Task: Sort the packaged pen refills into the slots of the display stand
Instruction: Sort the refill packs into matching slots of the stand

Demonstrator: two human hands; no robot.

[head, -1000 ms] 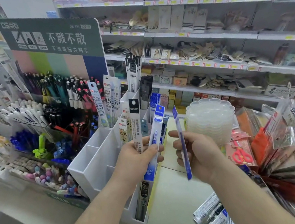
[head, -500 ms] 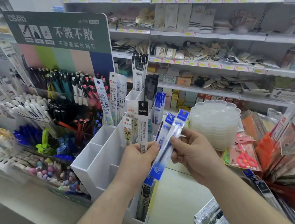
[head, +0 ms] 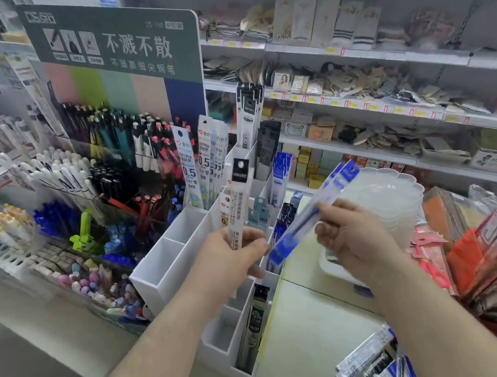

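Currently left hand grips 1 black-topped refill pack; right hand pinches 2 blue refill packs above white display stand.

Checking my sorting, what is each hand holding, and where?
Left hand grips the black-topped white refill packet at its lower part; right hand pinches the blue-ended clear refill packets mid-length.

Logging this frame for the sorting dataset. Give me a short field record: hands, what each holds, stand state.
left hand: grips an upright black-headed refill pack
right hand: pinches blue refill packs, tilted, lower end toward the left hand
display stand: white, slotted
filled slots: far ones hold upright refill packs; a near one holds a dark pack
empty slots: several on the stand's left side
extra stock: loose packs on the counter at bottom right
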